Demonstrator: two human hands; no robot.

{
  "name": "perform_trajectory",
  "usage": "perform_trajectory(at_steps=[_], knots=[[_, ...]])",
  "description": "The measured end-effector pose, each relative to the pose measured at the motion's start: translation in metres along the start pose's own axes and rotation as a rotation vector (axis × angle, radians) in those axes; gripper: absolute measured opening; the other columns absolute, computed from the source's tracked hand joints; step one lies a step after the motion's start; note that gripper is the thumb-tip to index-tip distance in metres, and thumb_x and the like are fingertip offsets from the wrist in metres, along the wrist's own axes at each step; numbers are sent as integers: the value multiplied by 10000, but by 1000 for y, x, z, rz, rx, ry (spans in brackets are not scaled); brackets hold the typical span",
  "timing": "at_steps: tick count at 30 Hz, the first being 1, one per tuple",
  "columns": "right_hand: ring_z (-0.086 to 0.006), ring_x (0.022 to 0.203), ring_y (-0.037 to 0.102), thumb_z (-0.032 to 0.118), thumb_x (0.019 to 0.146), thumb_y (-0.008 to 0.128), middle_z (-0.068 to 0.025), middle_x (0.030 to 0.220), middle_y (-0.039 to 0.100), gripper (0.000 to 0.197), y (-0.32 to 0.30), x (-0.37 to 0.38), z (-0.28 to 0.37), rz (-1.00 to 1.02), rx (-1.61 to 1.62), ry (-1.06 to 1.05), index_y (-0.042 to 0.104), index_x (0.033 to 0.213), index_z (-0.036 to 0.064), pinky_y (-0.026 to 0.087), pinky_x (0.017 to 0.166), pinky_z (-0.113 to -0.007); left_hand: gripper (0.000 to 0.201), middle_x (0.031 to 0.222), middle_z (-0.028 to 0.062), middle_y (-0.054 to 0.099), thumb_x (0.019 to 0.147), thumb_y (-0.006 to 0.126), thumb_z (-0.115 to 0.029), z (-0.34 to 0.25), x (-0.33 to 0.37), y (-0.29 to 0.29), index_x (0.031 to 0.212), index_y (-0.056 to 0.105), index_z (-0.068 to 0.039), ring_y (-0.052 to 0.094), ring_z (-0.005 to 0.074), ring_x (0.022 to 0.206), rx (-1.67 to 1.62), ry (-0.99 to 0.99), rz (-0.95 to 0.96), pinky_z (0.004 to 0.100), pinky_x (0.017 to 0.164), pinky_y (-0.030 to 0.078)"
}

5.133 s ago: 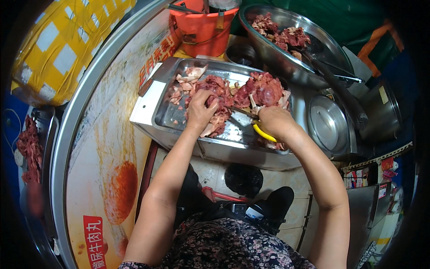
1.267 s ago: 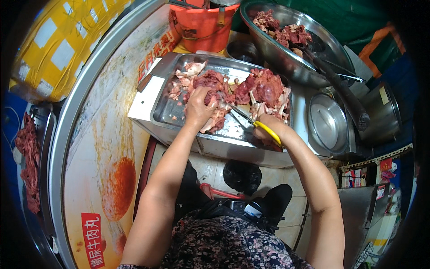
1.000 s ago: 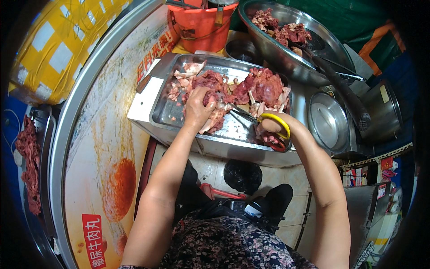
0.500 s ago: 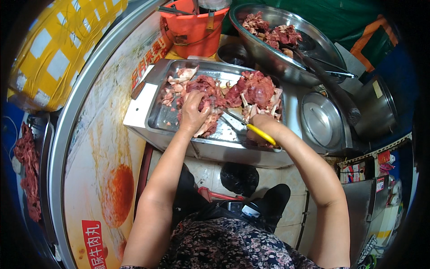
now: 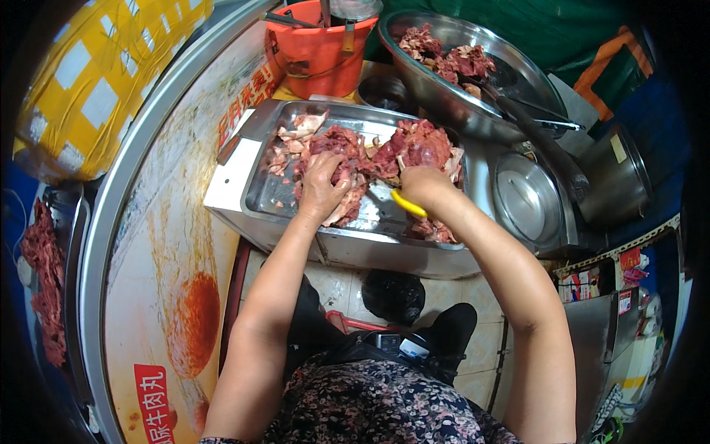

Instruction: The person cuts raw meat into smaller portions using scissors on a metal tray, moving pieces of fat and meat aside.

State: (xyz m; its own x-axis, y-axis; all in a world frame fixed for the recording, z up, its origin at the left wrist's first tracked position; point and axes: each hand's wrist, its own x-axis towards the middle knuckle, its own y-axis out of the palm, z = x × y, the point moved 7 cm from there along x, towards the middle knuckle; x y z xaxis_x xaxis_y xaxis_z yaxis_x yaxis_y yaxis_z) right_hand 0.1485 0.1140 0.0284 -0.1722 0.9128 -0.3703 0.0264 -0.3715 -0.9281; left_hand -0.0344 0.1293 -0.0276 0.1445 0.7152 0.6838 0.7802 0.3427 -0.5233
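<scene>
A shallow steel tray point(image 5: 259, 185) holds raw red meat with pale fat. My left hand point(image 5: 323, 186) is closed on the left piece of meat point(image 5: 342, 139), its fingertips pressed into the red flesh. My right hand point(image 5: 427, 188) grips yellow-handled scissors point(image 5: 409, 204), mostly covered by the hand. Their metal end is by the gap between the two meat heaps, its tip hard to make out. Just beyond my right hand lies the bigger right heap of meat point(image 5: 430, 146). Small pale scraps point(image 5: 299, 127) lie at the tray's left end.
Behind the tray stand an orange bucket point(image 5: 322, 59) with utensils and a dark pot point(image 5: 384, 93). A large steel basin point(image 5: 473, 115) with more meat is at the back right, a long dark rod-like tool point(image 5: 543, 140) across its rim. An oval steel pan point(image 5: 526, 196) sits to the right.
My right hand has moved left and slightly away from me with the scissors, bringing them nearer the left piece of meat. My left hand stays almost in place on the meat.
</scene>
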Motion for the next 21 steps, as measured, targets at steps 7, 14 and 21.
perform_trajectory(at_steps=[7,14,21], knots=[[-177,529,635,203,796,764,-105,680,678,265,10,30,-25,345,414,-107,717,877,-45,521,519,-323,321,1070,180,658,768,688,-61,9,0,-3,1079,668,13,632,361,1031,-68,-62,-33,408,905,508],[-253,745,689,290,647,835,-144,813,722,415,32,42,-51,285,458,-87,745,880,-41,530,678,-393,313,1060,198,657,786,644,-66,9,0,-5,1086,651,24,629,383,1020,-77,-81,-29,422,896,506],[-282,808,714,248,733,789,-181,889,733,356,18,27,-41,314,245,-85,744,948,-33,544,724,-397,329,1067,208,629,781,632,-73,13,-1,-2,1089,632,42,589,400,1006,-59,-17,-44,441,895,489]])
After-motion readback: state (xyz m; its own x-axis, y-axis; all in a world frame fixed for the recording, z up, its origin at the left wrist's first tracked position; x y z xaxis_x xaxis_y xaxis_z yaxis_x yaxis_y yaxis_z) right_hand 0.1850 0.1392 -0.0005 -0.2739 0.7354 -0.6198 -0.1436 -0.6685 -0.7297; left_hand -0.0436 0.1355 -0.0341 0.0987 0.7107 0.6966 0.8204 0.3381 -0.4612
